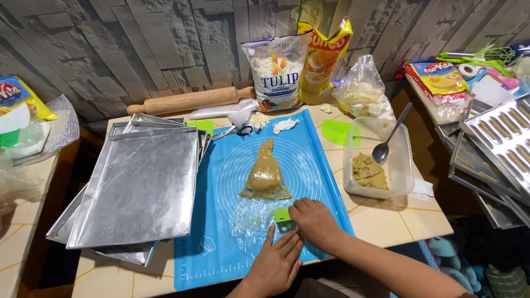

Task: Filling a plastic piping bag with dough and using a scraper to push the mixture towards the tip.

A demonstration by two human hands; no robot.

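step: scraping mat, judged | right hand closed on green scraper, blade on plastic film | left hand flat, holding nothing, pressing mat at 6 | dough at 12 of scraper, near | next: steady push toward dough, film kept flat

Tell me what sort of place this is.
Probably a home baking corner: a blue silicone mat carrying brownish dough, a wooden rolling pin, stacked metal baking trays and a flour bag.
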